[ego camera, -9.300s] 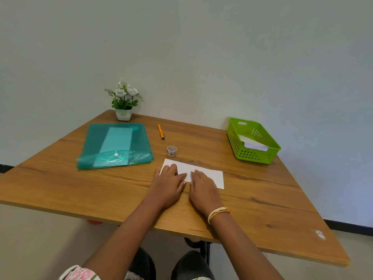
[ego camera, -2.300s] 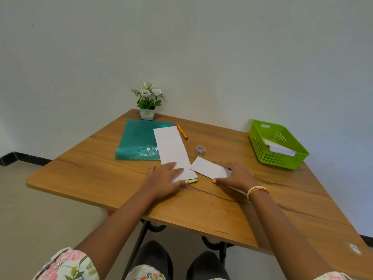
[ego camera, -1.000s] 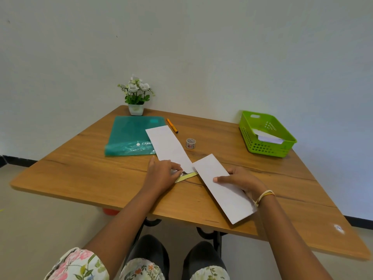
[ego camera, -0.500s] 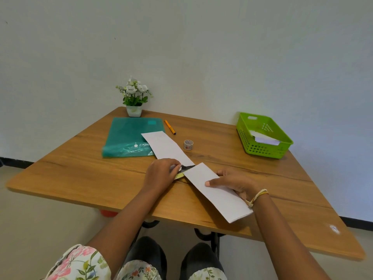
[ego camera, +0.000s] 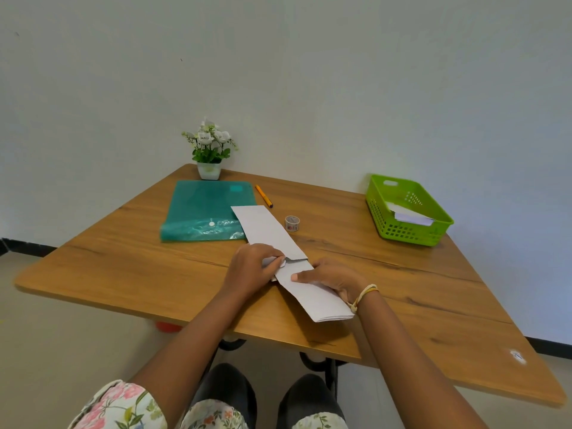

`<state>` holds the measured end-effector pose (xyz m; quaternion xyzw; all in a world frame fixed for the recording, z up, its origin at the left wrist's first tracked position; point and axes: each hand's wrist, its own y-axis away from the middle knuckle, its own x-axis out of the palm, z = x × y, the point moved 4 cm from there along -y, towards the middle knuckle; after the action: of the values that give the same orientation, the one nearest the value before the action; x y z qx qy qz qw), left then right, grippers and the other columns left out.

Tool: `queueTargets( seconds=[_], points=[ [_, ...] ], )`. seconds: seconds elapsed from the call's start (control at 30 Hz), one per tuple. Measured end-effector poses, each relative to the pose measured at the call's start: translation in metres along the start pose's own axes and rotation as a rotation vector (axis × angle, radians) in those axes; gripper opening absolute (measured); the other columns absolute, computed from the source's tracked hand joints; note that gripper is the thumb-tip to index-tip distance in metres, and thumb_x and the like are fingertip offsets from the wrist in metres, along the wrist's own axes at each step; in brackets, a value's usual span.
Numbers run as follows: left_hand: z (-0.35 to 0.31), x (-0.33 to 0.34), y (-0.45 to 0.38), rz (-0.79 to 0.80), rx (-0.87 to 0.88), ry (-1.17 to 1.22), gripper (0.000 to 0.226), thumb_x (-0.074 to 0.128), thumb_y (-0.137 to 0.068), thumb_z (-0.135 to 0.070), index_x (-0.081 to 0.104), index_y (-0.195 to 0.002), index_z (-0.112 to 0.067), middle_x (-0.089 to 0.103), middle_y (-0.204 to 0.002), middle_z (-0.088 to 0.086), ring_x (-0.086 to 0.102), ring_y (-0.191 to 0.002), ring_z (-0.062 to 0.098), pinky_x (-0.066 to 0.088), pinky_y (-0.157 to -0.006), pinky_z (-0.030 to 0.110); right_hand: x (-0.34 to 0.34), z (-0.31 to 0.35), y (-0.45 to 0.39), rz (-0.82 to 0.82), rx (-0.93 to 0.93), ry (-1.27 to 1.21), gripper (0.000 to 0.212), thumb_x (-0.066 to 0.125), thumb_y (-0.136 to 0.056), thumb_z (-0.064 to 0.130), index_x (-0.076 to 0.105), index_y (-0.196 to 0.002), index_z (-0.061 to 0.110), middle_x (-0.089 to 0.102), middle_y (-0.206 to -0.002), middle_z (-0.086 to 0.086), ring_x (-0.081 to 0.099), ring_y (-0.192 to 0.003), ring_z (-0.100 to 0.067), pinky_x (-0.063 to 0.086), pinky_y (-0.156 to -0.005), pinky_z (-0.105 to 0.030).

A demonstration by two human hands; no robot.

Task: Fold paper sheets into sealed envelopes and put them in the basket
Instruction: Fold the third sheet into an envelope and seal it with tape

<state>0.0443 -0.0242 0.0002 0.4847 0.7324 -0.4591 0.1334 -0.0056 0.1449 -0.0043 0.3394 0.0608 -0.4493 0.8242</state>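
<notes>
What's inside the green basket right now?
Inside the green basket, white folded paper leans against the near right side; how many pieces cannot be told. The mesh wall hides its lower part. The far half shows only bare basket floor.

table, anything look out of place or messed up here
Mostly tidy. The near folded paper juts over the table's front edge under the right hand, so it is partly unsupported. The folder's near edge is crumpled. There is a small white mark near the table's right corner.
</notes>
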Motion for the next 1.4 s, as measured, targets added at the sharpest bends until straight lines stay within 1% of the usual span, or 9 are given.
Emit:
queueTargets(
  seconds=[0.1,0.3,0.4,0.53,0.67,0.9,1.07,1.2,1.4],
  points=[
    [0.005,0.002,0.001,0.043,-0.054,0.011,0.019,0.067,-0.087,-0.027,0.076,-0.101,-0.017,0.073,-0.103,0.000,0.064,-0.096,0.013,0.051,-0.085,0.033,0.002,0.000,-0.003,-0.103,-0.041,-0.052,0.042,0.080,-0.072,0.047,0.056,-0.095,0.021,0.068,-0.088,0.000,0.069,-0.072,-0.012,0.052,-0.053,-0.022],
    [0.012,0.000,0.000,-0.001,-0.144,0.050,0.021,0.067,-0.088,-0.025,0.074,-0.105,-0.015,0.073,-0.105,0.001,0.064,-0.097,0.012,0.051,-0.083,0.026,-0.009,-0.013,0.019,0.108,0.094,-0.090,0.043,0.075,-0.082,0.020,0.052,-0.117,0.014,0.062,-0.115,-0.010,0.063,-0.105,-0.025,0.058,-0.072,-0.030],
    [0.010,0.001,0.001,0.004,-0.134,0.076,0.022,0.068,-0.087,-0.023,0.074,-0.106,-0.013,0.073,-0.106,0.002,0.064,-0.100,0.013,0.047,-0.084,0.022,-0.024,-0.012,0.021,-0.159,-0.037,-0.266,0.042,0.075,-0.079,0.004,0.054,-0.112,0.019,0.061,-0.109,-0.010,0.063,-0.100,-0.028,0.058,-0.082,-0.040],
    [0.006,0.005,0.003,0.056,-0.151,0.132,0.025,0.069,-0.086,-0.026,0.073,-0.108,-0.014,0.071,-0.110,0.001,0.063,-0.102,0.010,0.051,-0.088,0.026,-0.014,-0.007,0.017,-0.369,-0.119,-0.409,0.015,0.078,-0.077,0.009,0.068,-0.088,0.012,0.067,-0.093,-0.008,0.065,-0.081,-0.021,0.054,-0.050,-0.026],
    [0.003,0.012,0.008,0.104,-0.157,0.154,0.026,0.070,-0.086,-0.029,0.073,-0.109,-0.017,0.070,-0.112,-0.002,0.061,-0.104,0.007,0.052,-0.088,0.027,0.002,-0.007,0.004,-0.429,-0.157,-0.416,0.007,0.079,-0.078,0.013,0.074,-0.082,0.016,0.069,-0.098,-0.005,0.065,-0.088,-0.021,0.061,-0.071,-0.036],
    [0.010,0.008,0.005,0.031,-0.256,0.210,0.024,0.070,-0.086,-0.026,0.074,-0.107,-0.014,0.071,-0.109,0.000,0.061,-0.103,0.008,0.051,-0.084,0.023,-0.003,-0.008,0.009,0.052,-0.301,-0.177,0.066,0.080,-0.074,0.007,0.054,-0.133,0.017,0.056,-0.129,0.001,0.054,-0.120,-0.019,0.050,-0.101,-0.038],
    [0.011,0.010,0.004,0.052,-0.271,0.265,0.024,0.070,-0.085,-0.025,0.074,-0.106,-0.014,0.071,-0.108,-0.001,0.061,-0.099,0.007,0.049,-0.074,0.015,-0.009,-0.007,0.013,-0.133,-0.381,-0.204,0.046,0.082,-0.072,0.008,0.065,-0.114,0.019,0.068,-0.108,-0.005,0.068,-0.092,-0.012,0.056,-0.067,-0.019],
    [0.010,0.010,0.005,0.096,-0.244,0.286,0.020,0.071,-0.085,-0.023,0.074,-0.103,-0.015,0.072,-0.103,-0.002,0.062,-0.090,0.001,0.047,-0.067,0.011,-0.006,-0.003,0.005,-0.434,-0.423,-0.007,0.047,0.088,-0.065,0.025,0.061,-0.104,0.026,0.066,-0.082,0.001,0.062,-0.069,-0.010,0.050,-0.055,-0.023],
    [0.010,0.012,0.006,0.133,-0.221,0.316,0.018,0.071,-0.084,-0.022,0.075,-0.101,-0.018,0.073,-0.099,-0.005,0.064,-0.089,0.000,0.052,-0.072,0.014,0.005,0.003,-0.007,-0.684,-0.490,0.387,0.057,0.082,-0.071,0.035,0.053,-0.120,0.030,0.052,-0.117,0.005,0.053,-0.096,-0.010,0.050,-0.067,-0.020]
  ],
)
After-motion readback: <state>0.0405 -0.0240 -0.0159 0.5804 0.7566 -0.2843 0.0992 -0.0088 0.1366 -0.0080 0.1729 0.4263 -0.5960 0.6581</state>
